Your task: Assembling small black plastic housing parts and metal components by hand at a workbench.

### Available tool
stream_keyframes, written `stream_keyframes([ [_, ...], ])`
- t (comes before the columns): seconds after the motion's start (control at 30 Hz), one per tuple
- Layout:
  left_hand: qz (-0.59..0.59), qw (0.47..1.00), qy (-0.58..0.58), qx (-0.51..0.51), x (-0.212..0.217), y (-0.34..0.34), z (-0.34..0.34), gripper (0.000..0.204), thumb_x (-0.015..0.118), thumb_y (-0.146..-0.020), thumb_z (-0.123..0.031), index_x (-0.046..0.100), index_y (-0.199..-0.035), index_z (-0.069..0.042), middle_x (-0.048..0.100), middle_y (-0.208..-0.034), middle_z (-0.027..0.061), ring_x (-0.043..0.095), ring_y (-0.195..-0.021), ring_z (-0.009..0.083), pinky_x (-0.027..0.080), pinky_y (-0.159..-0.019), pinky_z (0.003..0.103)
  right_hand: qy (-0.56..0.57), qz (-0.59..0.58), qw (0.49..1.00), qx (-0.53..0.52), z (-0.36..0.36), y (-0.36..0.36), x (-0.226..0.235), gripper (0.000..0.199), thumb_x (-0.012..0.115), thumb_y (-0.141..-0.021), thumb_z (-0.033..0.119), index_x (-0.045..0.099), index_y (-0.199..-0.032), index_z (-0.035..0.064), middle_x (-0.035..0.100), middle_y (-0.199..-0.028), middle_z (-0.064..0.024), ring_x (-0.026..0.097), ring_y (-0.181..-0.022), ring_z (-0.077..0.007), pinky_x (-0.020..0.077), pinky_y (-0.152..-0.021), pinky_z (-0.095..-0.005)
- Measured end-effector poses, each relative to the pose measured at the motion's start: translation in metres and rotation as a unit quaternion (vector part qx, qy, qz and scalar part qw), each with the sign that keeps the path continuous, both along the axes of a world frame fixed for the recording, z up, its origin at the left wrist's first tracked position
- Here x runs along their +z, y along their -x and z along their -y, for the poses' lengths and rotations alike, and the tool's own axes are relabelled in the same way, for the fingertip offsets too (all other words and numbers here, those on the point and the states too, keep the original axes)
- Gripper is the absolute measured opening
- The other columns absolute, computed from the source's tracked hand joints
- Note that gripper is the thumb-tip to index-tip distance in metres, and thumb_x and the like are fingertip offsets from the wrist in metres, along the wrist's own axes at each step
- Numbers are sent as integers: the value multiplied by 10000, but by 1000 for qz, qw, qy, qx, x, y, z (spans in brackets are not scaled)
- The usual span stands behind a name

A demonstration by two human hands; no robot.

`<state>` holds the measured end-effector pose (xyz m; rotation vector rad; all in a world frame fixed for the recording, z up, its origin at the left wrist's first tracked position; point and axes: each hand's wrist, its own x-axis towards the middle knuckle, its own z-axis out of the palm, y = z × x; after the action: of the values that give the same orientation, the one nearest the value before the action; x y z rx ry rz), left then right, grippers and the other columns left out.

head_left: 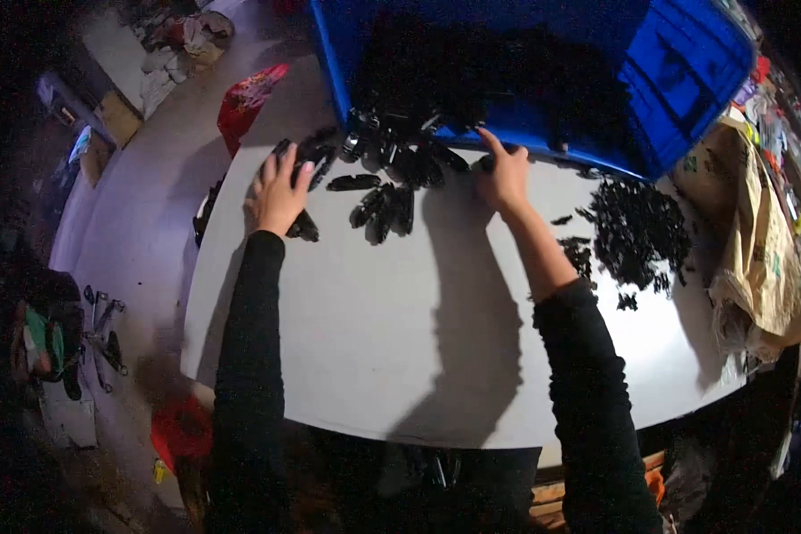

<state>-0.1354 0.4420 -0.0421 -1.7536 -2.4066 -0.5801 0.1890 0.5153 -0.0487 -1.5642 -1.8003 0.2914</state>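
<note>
White bench [400, 356], rounded edge toward the wearer; blue crate [685, 62] tipped on its far side, mouth spilling black plastic parts [392, 169] onto the bench just before its rim; second, finer scatter of small black pieces [636, 231] right of the crate's mouth, apart from the first heap; left hand [278, 191] laid flat on the leftmost parts near the bench's left edge, grip apart, fingers spread, clamped on nothing; right hand [505, 173] at the crate's lower rim, forefinger raised, other fingers curled toward a part, grip there not to be told for certain; tan sack [761, 258] at the bench's right edge; red bag [245, 102] on the floor left of the crate.
</note>
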Motion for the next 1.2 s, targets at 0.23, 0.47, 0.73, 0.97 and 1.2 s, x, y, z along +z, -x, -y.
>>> stream_keyframes([
  [0.23, 49, 994, -46, -85, -5, -70, -23, 629, 525, -784, -569, 419, -1309, -239, 405, -1300, 153, 394, -1150, 387, 305, -892, 602, -87, -13, 993, 85, 10, 73, -16, 626, 598, -597, -22, 546, -1180, 199, 443, -1134, -249, 413, -1071, -399, 366, -922, -460],
  [0.47, 2, 990, -63, -129, 4, -110, -32, 569, 534, -800, -497, 377, -1318, -326, 306, -1403, 23, 340, -1212, 402, 248, -910, 674, -105, 103, 987, 70, 4, 85, 0, 544, 592, -694, 78, 516, -1207, 244, 485, -1217, -202, 436, -1133, -372, 315, -963, -453],
  [0.73, 10, 983, -49, -174, 2, -128, 23, 490, 540, -796, -440, 451, -1259, -308, 369, -1362, 19, 384, -1172, 364, 256, -905, 651, -104, 40, 985, 133, 63, 59, -2, 469, 625, -694, 111, 548, -1155, 148, 564, -1094, -163, 472, -1095, -335, 296, -988, -443],
  [0.97, 15, 965, -50, -257, 7, -152, 91, 492, 552, -796, -382, 450, -1271, -303, 382, -1347, 16, 404, -1142, 304, 267, -887, 637, -85, 13, 996, 32, 161, 36, 9, 540, 611, -635, 0, 550, -1157, 125, 531, -1139, -197, 439, -1107, -380, 275, -1000, -466],
  [1.2, 2, 965, -4, -263, 25, -152, 137, 566, 585, -816, -364, 374, -1338, -301, 317, -1408, 31, 226, -1289, 389, 128, -928, 715, -2, 17, 998, 54, 220, 19, 40, 779, 652, -576, 22, 424, -1293, 226, 342, -1331, -229, 264, -1228, -468, 270, -995, -547],
])
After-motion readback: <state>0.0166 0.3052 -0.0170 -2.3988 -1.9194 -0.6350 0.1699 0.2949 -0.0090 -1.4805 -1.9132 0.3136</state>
